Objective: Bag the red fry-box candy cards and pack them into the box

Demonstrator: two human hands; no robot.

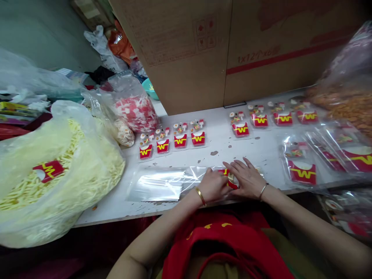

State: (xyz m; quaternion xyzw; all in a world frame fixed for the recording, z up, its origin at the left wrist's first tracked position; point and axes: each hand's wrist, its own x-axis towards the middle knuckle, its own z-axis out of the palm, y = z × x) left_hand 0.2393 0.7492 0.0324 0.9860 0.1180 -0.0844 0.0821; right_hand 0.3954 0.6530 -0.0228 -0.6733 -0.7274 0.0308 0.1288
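Note:
At the table's front edge, both hands work over a red toy fries box [233, 183] with a yellow W, lying on clear plastic. My left hand [214, 185] has its fingers curled down onto the box and the plastic at its left side. My right hand [247, 179] lies flat at its right side, fingers stretched out and apart, the thumb side touching it. The hands cover much of the box. Left of them a stack of clear plastic bags [158, 186] lies flat. Behind are clear blister packs [180, 140] with red boxes and small toy food pieces.
A big bag of pale yellow toy fries [95, 170] stands left, a red box [49, 171] on top. Behind it is a bag of pink-and-white pieces [136, 112]. More packs [282, 118] and a filled bag [302, 172] lie right. A cardboard carton [186, 77] walls off the back.

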